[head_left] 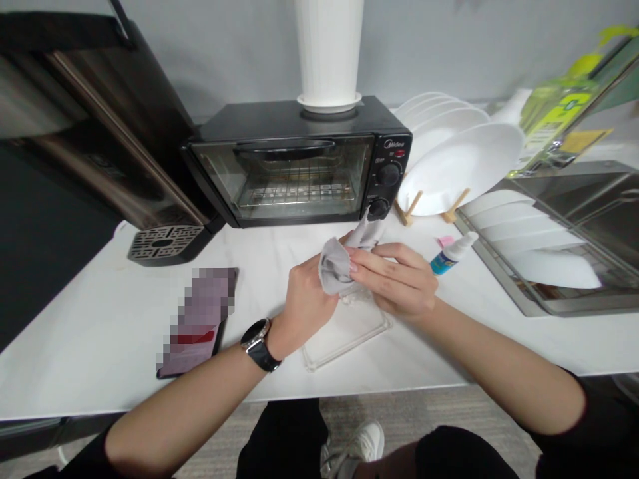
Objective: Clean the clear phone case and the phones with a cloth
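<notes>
A small grey cloth (338, 266) is bunched up between my two hands above the counter. My left hand (310, 293), with a black-strapped watch on the wrist, is closed at the cloth's left side, its fingertips hidden behind the fabric. From the right, my right hand (399, 279) pinches the same cloth, fingers pressed together over it. Below the hands lies a clear phone case (344, 339), partly covered by them. Close to my right hand is a small blue-and-white bottle (452, 254), with a pink cap (445, 241) beside it.
A phone (200, 319) lies left of my arm. Behind stand a black toaster oven (294, 176) with a white pot (329, 53) on top, and a coffee machine (114, 146). White plates (462, 166) in a wooden rack and a sink (529, 303) holding dishes are on the right.
</notes>
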Demonstrator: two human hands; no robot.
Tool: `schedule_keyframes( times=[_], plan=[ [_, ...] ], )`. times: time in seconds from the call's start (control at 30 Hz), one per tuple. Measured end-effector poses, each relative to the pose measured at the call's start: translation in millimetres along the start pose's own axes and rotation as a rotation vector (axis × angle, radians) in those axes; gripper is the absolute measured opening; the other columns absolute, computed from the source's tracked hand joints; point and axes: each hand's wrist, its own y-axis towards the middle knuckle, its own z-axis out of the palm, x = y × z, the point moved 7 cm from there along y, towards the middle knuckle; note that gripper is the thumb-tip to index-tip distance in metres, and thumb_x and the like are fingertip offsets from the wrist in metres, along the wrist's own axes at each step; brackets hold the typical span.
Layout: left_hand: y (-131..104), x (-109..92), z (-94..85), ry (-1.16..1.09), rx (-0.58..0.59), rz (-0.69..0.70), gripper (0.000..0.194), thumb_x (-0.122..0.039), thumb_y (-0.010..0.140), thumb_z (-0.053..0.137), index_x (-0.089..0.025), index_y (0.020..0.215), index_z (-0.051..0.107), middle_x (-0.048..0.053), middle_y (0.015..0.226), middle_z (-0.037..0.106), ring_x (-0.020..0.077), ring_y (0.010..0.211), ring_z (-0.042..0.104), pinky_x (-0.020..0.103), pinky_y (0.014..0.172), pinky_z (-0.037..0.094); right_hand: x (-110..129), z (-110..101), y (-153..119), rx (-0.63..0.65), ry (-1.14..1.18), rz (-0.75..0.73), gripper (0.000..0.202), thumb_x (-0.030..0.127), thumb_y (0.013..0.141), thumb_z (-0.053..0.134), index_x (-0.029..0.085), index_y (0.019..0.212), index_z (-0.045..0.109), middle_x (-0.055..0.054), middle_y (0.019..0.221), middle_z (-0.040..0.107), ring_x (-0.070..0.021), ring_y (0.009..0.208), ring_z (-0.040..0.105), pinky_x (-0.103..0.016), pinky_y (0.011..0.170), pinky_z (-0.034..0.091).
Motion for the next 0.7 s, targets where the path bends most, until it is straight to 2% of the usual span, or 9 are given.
schedule_keyframes(
  times=[0.13, 0.3, 0.43, 0.5, 0.6, 0.67, 0.7],
  plan=[
    [3, -1, -6.5, 0.081, -0.046, -0.032, 0.019, -0.007, 0.097, 0.057, -0.021, 0.089, 0.065, 0.001, 0.08, 0.075, 0.0163, 0.067, 0.07, 0.027, 0.062, 0.053, -8, -6, 4, -0.114, -0.07, 0.073, 0.06, 0.004, 0.105, 0.055, 0.031, 0.159, 0.061, -0.005, 0.128, 0.086, -0.0196, 0.103, 0.082, -0.034, 0.07, 0.068],
    [4, -3, -8.3, 0.052, -0.042, -0.038, 0.016, -0.009, 0.102, 0.06, -0.02, 0.095, 0.068, 0.001, 0.087, 0.079, 0.0153, 0.073, 0.072, 0.025, 0.068, 0.055, -15, -6, 0, -0.136, -0.057, 0.124, 0.062, 0.0, 0.101, 0.059, 0.029, 0.156, 0.065, -0.007, 0.136, 0.083, -0.0204, 0.107, 0.081, -0.035, 0.075, 0.067],
    [4, -1, -8.0, 0.058, -0.045, -0.047, 0.016, -0.011, 0.103, 0.059, -0.021, 0.093, 0.068, 0.002, 0.086, 0.078, 0.0153, 0.073, 0.072, 0.025, 0.069, 0.056, -20, -5, -4, -0.154, -0.07, 0.203, 0.062, 0.003, 0.104, 0.056, 0.035, 0.156, 0.065, -0.004, 0.139, 0.082, -0.0206, 0.104, 0.081, -0.038, 0.076, 0.066],
    [3, 0, -7.4, 0.078, -0.052, -0.048, 0.018, -0.009, 0.1, 0.059, -0.021, 0.088, 0.065, 0.001, 0.08, 0.075, 0.015, 0.068, 0.069, 0.025, 0.065, 0.053, -17, -5, -3, -0.139, -0.077, 0.18, 0.062, 0.002, 0.104, 0.056, 0.034, 0.157, 0.063, -0.004, 0.138, 0.082, -0.0201, 0.105, 0.081, -0.037, 0.075, 0.067],
    [1, 1, -5.6, 0.093, -0.071, -0.002, 0.021, -0.007, 0.094, 0.056, -0.022, 0.079, 0.059, 0.0, 0.071, 0.069, 0.0155, 0.06, 0.063, 0.027, 0.057, 0.048, -5, -4, 2, -0.063, -0.034, 0.057, 0.057, 0.004, 0.106, 0.054, 0.024, 0.159, 0.061, -0.007, 0.134, 0.084, -0.018, 0.105, 0.081, -0.033, 0.074, 0.068],
    [-1, 2, -2.8, 0.025, -0.064, 0.028, 0.02, -0.008, 0.093, 0.055, -0.023, 0.08, 0.057, 0.001, 0.072, 0.069, 0.0172, 0.063, 0.067, 0.028, 0.059, 0.051, 4, -2, 3, 0.014, -0.001, -0.019, 0.051, 0.009, 0.11, 0.054, 0.021, 0.159, 0.06, -0.006, 0.132, 0.085, -0.0153, 0.103, 0.081, -0.03, 0.075, 0.069],
    [-2, 3, -1.0, -0.023, -0.05, 0.035, 0.02, -0.008, 0.094, 0.055, -0.023, 0.082, 0.058, 0.001, 0.074, 0.07, 0.0182, 0.068, 0.07, 0.029, 0.063, 0.054, 6, -1, 3, 0.046, 0.002, -0.039, 0.049, 0.012, 0.112, 0.054, 0.023, 0.159, 0.061, -0.003, 0.133, 0.085, -0.0136, 0.101, 0.081, -0.029, 0.076, 0.069]
  ],
)
